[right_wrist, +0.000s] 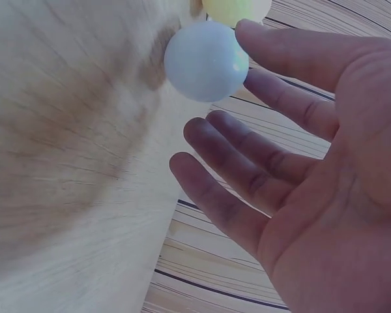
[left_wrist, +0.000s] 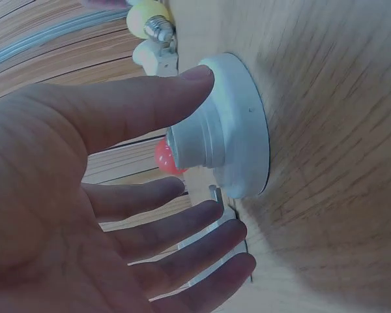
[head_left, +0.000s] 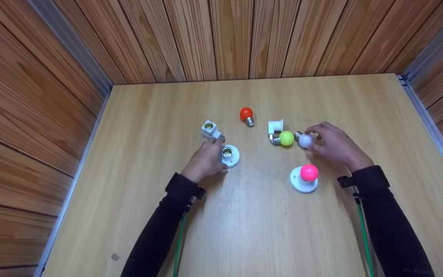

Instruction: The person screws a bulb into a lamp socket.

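My left hand (head_left: 205, 159) is beside a round white lamp holder (head_left: 233, 157) with an empty metal-lined socket. In the left wrist view the thumb (left_wrist: 153, 98) overlaps the edge of its base, and the other fingers spread loosely below. My right hand (head_left: 335, 144) reaches over a white bulb (head_left: 305, 141) lying on the table. Seen from the right wrist, thumb and index fingertips are right at that bulb's edge, while the other fingers are spread apart. The white bulb's metal base points toward a yellow-green bulb (head_left: 286, 138).
A square-headed white socket (head_left: 210, 129) lies just beyond my left hand. Farther back are a red bulb (head_left: 246, 114) and a white socket piece (head_left: 275, 126). Nearer me, a pink bulb (head_left: 309, 172) stands in a round white holder (head_left: 302, 186). Wooden walls (head_left: 229, 38) enclose the table.
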`<state>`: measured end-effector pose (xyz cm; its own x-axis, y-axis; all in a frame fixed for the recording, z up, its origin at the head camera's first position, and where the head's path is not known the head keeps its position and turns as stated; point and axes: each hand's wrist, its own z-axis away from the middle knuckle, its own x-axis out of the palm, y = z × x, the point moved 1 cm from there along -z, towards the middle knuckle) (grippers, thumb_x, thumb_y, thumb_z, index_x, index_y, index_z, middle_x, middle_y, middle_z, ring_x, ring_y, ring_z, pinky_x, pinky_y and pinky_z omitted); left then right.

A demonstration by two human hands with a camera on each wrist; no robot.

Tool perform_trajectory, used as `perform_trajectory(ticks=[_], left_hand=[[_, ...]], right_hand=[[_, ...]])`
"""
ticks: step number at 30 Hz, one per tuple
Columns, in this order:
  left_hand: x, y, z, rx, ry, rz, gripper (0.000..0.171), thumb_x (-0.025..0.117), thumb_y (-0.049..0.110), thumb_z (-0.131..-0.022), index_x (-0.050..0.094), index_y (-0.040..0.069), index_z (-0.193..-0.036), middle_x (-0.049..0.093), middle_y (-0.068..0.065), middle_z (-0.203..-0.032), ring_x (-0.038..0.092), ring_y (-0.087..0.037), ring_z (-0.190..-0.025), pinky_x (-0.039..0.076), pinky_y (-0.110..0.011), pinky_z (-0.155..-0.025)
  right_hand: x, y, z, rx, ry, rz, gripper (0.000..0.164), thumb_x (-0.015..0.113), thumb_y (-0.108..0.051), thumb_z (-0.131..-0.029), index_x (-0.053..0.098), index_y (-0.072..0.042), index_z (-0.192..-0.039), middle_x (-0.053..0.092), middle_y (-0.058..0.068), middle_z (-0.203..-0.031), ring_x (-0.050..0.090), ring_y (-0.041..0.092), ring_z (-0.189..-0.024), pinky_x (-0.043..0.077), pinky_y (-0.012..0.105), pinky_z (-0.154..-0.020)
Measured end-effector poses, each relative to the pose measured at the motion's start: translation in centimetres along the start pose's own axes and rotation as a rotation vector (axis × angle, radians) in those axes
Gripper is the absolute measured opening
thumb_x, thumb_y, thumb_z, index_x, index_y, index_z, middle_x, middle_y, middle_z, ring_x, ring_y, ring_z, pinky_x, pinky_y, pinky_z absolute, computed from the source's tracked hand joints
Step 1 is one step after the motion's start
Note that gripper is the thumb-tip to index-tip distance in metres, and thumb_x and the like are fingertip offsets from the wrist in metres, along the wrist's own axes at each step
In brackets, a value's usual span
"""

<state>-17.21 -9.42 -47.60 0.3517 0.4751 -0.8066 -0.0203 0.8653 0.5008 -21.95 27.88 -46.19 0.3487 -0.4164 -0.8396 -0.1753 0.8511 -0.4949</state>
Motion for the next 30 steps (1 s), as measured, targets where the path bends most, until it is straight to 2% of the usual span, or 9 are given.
perform_trajectory(ticks=[7, 14, 22, 30], left_hand=[[0.4, -0.1, -0.4, 0.05, 0.024, -0.052, 0.095, 0.091, 0.008, -0.081, 0.04, 0.009, -0.161, 0.05, -0.018, -0.162, 0.052, -0.032, -0.15, 0.049, -0.044, -0.123], [0.6, 0.1, -1.0, 0.057, 0.004, -0.062, 0.09, 0.089, 0.007, -0.083, 0.043, 0.009, -0.16, 0.049, -0.018, -0.162, 0.048, -0.032, -0.152, 0.047, -0.046, -0.126], [0.9, 0.1, -1.0, 0.077, 0.011, -0.104, 0.091, 0.09, 0.008, -0.082, 0.044, 0.01, -0.16, 0.047, -0.016, -0.164, 0.044, -0.034, -0.155, 0.045, -0.047, -0.127], [1.1, 0.1, -1.2, 0.107, 0.035, -0.123, 0.087, 0.09, 0.008, -0.083, 0.046, 0.01, -0.158, 0.052, -0.015, -0.161, 0.047, -0.032, -0.152, 0.048, -0.048, -0.125]], right_hand=[[0.4, 0.2, -0.2, -0.04, 0.019, 0.006, 0.047, 0.071, -0.016, -0.1, 0.059, -0.005, -0.144, 0.056, 0.024, -0.144, 0.058, 0.046, -0.13, 0.048, 0.068, -0.112], [0.7, 0.1, -0.8, -0.007, -0.006, 0.011, 0.047, 0.07, -0.016, -0.101, 0.058, -0.007, -0.145, 0.058, 0.023, -0.142, 0.056, 0.041, -0.127, 0.047, 0.067, -0.114], [0.7, 0.3, -1.1, 0.013, -0.021, -0.022, 0.047, 0.072, -0.016, -0.101, 0.057, -0.007, -0.144, 0.061, 0.023, -0.143, 0.058, 0.04, -0.125, 0.05, 0.065, -0.113], [1.0, 0.3, -1.4, 0.024, -0.014, -0.034, 0.047, 0.074, -0.021, -0.1, 0.057, -0.006, -0.141, 0.064, 0.023, -0.14, 0.058, 0.039, -0.124, 0.049, 0.064, -0.113]])
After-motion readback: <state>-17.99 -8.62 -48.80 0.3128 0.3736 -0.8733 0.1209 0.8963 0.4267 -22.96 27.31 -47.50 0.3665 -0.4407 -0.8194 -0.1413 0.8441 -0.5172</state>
